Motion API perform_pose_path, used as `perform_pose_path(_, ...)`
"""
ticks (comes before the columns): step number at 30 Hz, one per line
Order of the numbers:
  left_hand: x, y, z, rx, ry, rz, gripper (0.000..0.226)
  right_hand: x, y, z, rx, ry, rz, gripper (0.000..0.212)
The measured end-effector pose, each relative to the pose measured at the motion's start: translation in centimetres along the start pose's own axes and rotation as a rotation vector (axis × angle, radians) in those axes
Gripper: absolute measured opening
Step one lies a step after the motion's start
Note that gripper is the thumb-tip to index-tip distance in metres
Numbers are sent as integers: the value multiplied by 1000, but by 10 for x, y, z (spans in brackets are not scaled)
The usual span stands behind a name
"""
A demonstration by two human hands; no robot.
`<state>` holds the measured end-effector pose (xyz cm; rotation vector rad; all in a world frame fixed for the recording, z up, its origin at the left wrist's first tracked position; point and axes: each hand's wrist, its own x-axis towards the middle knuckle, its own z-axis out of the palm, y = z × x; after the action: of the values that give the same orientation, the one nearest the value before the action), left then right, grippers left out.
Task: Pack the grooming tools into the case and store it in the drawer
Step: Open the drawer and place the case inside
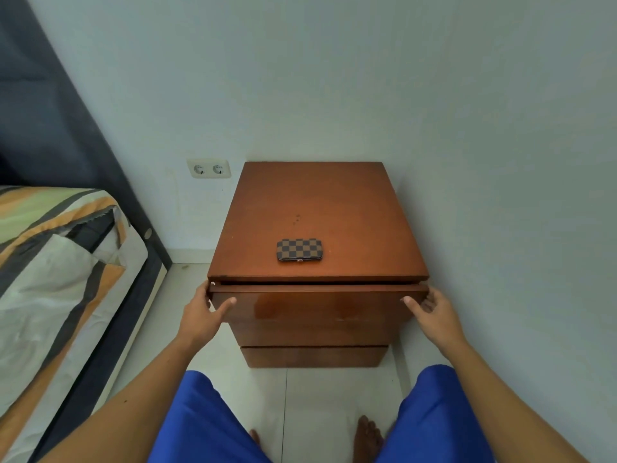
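Your left hand (203,309) and right hand (434,307) grip both ends of the ajar drawer (317,300), fingers (230,301) curled; uneven force could jam it, jolting the case (299,249) off.

This is a bedroom in a home. At the left of the frame a bed (50,262) carries striped orange, green and grey bedding, with a dark fabric panel (43,128) rising behind it. A wooden bedside cabinet (317,202) with drawers stands at centre against a plain pale wall (334,78), beside a double socket (209,168), on white floor tiles (317,396).
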<state>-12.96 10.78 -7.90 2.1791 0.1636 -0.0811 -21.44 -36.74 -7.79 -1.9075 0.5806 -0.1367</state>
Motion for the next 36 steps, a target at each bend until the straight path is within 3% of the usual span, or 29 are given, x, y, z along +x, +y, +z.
perform_pose_path(6, -28, -5, -9, 106, -11, -17, 85, -32, 4, -13, -43, -15, -4, 51)
perform_pose_path(19, -100, -20, -31, 147, 62, 15, 49, -108, 23, -40, -127, 20, -33, 41)
perform_pose_path(30, -122, -19, -38, 202, 17, 47, 56, -122, 24, -44, -184, 31, -50, 50)
perform_pose_path(36, -101, 10, -38, 251, 20, 165, 70, -106, -18, -23, -266, 23, -211, 57)
